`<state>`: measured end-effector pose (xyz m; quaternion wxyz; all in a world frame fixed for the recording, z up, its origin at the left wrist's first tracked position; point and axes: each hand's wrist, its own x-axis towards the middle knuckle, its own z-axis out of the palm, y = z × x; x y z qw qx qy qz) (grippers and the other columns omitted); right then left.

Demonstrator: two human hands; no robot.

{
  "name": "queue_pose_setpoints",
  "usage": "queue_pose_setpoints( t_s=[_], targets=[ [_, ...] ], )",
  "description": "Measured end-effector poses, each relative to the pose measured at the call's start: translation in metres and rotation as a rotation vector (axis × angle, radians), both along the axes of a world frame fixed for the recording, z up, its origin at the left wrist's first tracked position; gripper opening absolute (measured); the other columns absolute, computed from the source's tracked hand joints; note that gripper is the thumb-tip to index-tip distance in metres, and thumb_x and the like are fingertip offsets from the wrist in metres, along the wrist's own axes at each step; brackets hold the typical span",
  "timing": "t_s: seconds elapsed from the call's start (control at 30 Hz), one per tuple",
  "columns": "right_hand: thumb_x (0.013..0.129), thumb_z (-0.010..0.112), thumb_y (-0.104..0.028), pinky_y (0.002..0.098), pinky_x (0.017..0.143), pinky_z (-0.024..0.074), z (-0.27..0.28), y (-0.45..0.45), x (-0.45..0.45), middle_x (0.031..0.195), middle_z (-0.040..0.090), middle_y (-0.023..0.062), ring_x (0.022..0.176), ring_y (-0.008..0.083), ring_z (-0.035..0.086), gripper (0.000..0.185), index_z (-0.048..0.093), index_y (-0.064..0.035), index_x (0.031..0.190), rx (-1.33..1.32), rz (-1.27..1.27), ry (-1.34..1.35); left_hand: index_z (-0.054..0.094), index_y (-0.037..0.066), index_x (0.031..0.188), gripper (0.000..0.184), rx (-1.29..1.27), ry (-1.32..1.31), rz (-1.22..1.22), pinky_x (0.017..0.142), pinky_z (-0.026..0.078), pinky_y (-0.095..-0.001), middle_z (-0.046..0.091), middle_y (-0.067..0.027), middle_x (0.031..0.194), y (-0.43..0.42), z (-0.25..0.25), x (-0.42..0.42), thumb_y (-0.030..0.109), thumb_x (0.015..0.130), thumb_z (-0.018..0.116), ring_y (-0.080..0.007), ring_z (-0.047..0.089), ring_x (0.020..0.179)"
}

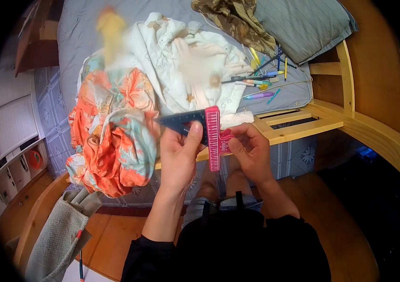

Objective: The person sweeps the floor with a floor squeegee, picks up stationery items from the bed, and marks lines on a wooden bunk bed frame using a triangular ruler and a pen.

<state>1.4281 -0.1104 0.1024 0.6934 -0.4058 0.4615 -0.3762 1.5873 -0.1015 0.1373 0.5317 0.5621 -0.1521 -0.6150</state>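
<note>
Two items are in hand: a dark set square (186,118) and a pink ruler-like piece (213,141) with white markings. The set square sits in the left hand (177,148), its point toward the left; the thumb presses its face from above and the other fingers close beneath it. Its right edge meets the pink piece; whether the two are joined cannot be told. The right hand (252,152) pinches a tab on the pink piece's right side between thumb and fingers. Both hands are before the bed (75,40), which bears orange floral cloth (115,155), white cloth (160,51), scattered pens (259,95) and a pillow (303,28).
</note>
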Motion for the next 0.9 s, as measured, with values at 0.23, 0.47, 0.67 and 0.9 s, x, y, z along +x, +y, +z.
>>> queue_pose_setpoints(
  t_s=[0.23, 0.47, 0.67, 0.9],
  targets=[
    [0.088, 0.062, -0.010, 0.0234, 0.074, 0.0499, 0.001, 0.000, 0.001, 0.094, 0.064, 0.0069, 0.083, 0.0093, 0.060, 0.020, 0.055, 0.0017, 0.103, 0.064, -0.003, -0.066, 0.047, -0.002, 0.109, 0.022, 0.015, -0.004, 0.006, 0.067, 0.058, -0.0338, 0.061, -0.0135, 0.099, -0.001, 0.001, -0.001, 0.014, 0.094, 0.052, -0.0211, 0.064, 0.086],
    [0.089, 0.061, -0.008, 0.0229, 0.076, 0.0495, 0.005, -0.003, 0.000, 0.093, 0.063, 0.0050, 0.083, 0.0080, 0.059, 0.018, 0.055, 0.0017, 0.103, 0.109, 0.007, -0.115, 0.048, -0.001, 0.112, 0.025, 0.035, 0.079, 0.027, 0.072, 0.056, -0.0334, 0.061, -0.0116, 0.100, -0.002, -0.001, -0.001, 0.016, 0.094, 0.052, -0.0186, 0.064, 0.086],
    [0.087, 0.064, -0.012, 0.0214, 0.072, 0.0482, -0.008, 0.001, 0.003, 0.090, 0.062, 0.0044, 0.082, 0.0065, 0.058, 0.020, 0.056, 0.0001, 0.101, 0.200, -0.041, -0.156, 0.052, -0.001, 0.111, 0.027, 0.052, 0.200, 0.056, 0.073, 0.054, -0.0311, 0.063, -0.0102, 0.098, -0.006, 0.000, -0.005, 0.019, 0.094, 0.054, -0.0162, 0.063, 0.088],
    [0.080, 0.070, -0.030, 0.0284, 0.067, 0.0492, -0.032, -0.007, -0.018, 0.085, 0.065, 0.0102, 0.075, 0.0167, 0.061, 0.037, 0.059, -0.0008, 0.100, 0.162, 0.402, 0.342, 0.055, -0.002, 0.102, 0.019, 0.358, 0.155, -0.008, 0.062, 0.052, -0.0278, 0.063, -0.0104, 0.087, 0.034, -0.046, 0.006, 0.014, 0.092, 0.056, -0.0168, 0.063, 0.070]
  ],
)
